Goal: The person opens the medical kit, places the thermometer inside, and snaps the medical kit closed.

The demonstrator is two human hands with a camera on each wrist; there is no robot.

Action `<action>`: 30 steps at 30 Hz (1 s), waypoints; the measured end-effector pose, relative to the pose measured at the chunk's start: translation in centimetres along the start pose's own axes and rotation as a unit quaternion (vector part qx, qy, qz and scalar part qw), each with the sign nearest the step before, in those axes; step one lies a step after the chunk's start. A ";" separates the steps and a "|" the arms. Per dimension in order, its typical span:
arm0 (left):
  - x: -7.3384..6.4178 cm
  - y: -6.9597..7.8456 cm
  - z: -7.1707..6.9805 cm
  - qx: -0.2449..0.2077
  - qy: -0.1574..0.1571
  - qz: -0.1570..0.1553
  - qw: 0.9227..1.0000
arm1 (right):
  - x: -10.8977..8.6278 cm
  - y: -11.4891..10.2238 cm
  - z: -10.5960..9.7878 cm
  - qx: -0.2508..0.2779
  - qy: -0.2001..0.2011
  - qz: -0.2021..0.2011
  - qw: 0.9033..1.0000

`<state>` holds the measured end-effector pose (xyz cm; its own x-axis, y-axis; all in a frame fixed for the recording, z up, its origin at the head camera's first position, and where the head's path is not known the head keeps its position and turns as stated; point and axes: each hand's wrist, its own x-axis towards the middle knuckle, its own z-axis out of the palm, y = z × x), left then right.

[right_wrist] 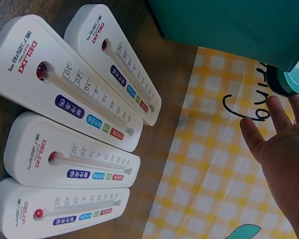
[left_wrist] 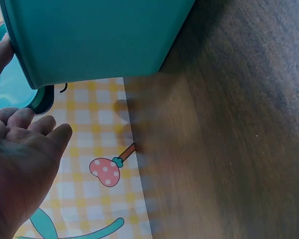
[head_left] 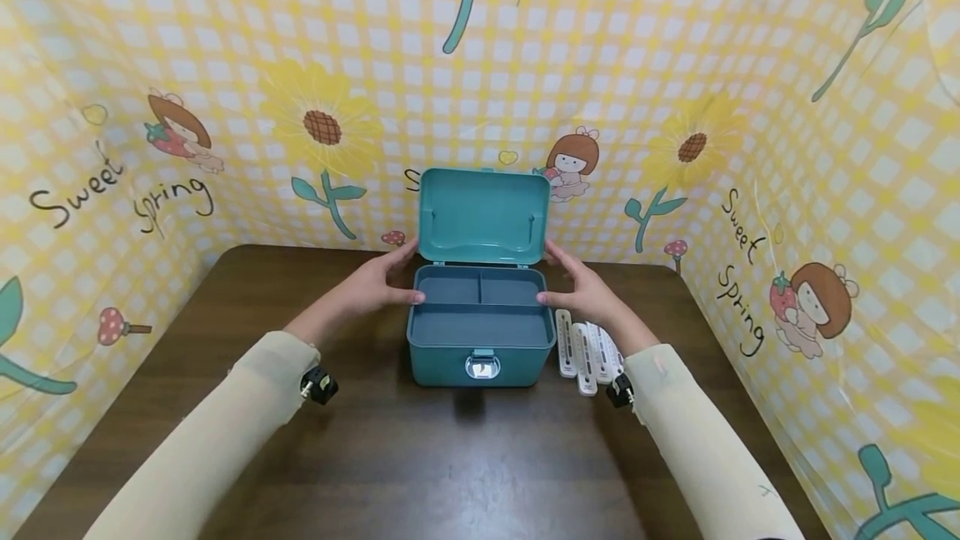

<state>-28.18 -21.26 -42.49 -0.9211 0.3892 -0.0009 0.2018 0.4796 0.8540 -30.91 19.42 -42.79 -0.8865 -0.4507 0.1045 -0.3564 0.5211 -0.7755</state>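
A teal storage box stands on the table with its lid raised at the back. Inside sits a grey-blue divided tray. My left hand is at the box's left side, thumb at the rim and the other fingers reaching back beside the lid. On the opposite side my right hand mirrors it, thumb at the right rim, fingers extended by the lid's edge. Both hands look spread rather than curled round the box. Several white thermometers lie on the table right of the box, under my right forearm.
The dark wooden table is bounded at the back and sides by a yellow checked cloth with printed flowers and figures. A metal latch is on the box's front.
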 end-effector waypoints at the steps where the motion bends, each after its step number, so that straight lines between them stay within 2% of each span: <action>1: 0.0 -0.1 0.1 -0.003 0.000 -0.002 1.000 | 0.0 0.1 0.0 0.004 0.000 0.000 1.000; 10: 0.2 -0.8 0.1 -0.018 -0.003 -0.005 1.000 | 0.1 0.2 0.2 0.046 -0.010 0.005 0.999; 16: 0.3 -1.1 0.1 -0.018 -0.008 -0.003 1.000 | -0.6 -1.6 -0.2 0.064 -0.033 0.030 0.997; 20: 0.3 -1.2 0.1 -0.021 -0.012 -0.007 1.000 | -1.0 -2.3 -0.4 0.068 -0.041 0.025 0.997; 30: 0.1 -1.5 0.3 -0.018 -0.020 -0.002 1.000 | -1.2 -1.7 -0.3 0.094 -0.058 0.044 0.993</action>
<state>-28.49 -21.73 -43.94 -0.9075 0.4193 -0.0253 0.1847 0.4523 0.8725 -29.36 19.31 -41.36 -0.8678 -0.4958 -0.0328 -0.2082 0.4228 -0.8820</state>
